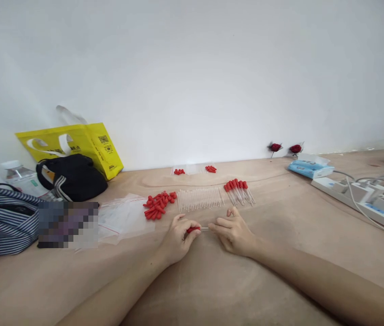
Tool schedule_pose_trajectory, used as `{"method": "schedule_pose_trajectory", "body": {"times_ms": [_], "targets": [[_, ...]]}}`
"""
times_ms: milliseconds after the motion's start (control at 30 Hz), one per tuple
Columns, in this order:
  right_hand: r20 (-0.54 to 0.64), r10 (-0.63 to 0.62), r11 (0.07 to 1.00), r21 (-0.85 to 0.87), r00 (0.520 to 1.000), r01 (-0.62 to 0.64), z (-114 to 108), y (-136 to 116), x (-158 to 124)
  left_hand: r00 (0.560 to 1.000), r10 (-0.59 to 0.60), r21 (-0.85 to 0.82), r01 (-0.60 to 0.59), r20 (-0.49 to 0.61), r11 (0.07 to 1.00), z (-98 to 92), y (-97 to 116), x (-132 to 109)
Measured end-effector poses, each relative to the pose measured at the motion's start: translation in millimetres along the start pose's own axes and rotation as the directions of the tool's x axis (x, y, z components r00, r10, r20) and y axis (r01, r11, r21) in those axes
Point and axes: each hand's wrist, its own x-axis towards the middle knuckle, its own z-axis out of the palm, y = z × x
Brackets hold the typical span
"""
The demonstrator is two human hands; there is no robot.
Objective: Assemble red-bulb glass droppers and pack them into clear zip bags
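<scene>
Between thumb and fingers, my left hand [179, 235] grips a red rubber bulb [193, 229]. My right hand [232, 231] pinches a thin clear dropper tube [205, 229], whose other end meets the bulb; how deep it sits in the bulb is hidden. Just beyond my hands lies a row of loose clear tubes [200, 199]. Left of that row is a pile of red rubber bulbs [158, 206]. To its right, several droppers with red bulbs on their tubes [239, 192] lie side by side.
Clear plastic bags [124, 216] lie left of the bulb pile. Bags with a few red bulbs [192, 169] rest by the wall. Far left are a yellow bag [97, 149], black pouch [79, 176] and striped bag [5, 222]. Right: tissue pack [310, 168], power strip [364, 199] with cables.
</scene>
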Motion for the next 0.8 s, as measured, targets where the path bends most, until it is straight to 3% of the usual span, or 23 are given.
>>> {"method": "schedule_pose_trajectory", "body": {"times_ms": [233, 500, 800], "targets": [[0.061, 0.047, 0.994, 0.092, 0.997, -0.052, 2.5, -4.0, 2.7, 0.995, 0.1, 0.045, -0.1, 0.016, 0.994, -0.4, 4.8, -1.2], [0.213, 0.167, 0.975, 0.11, 0.963, -0.193, -2.1, 2.5, 7.4, 0.996, 0.073, 0.059, -0.076, 0.051, 0.995, -5.0, -1.5, 6.1], [0.293, 0.176, 0.98, 0.041, 0.94, -0.196, -9.3, 4.9, 8.6, 0.998, 0.057, 0.181, -0.06, 0.021, 0.982, -9.1, -1.7, 4.5]]}}
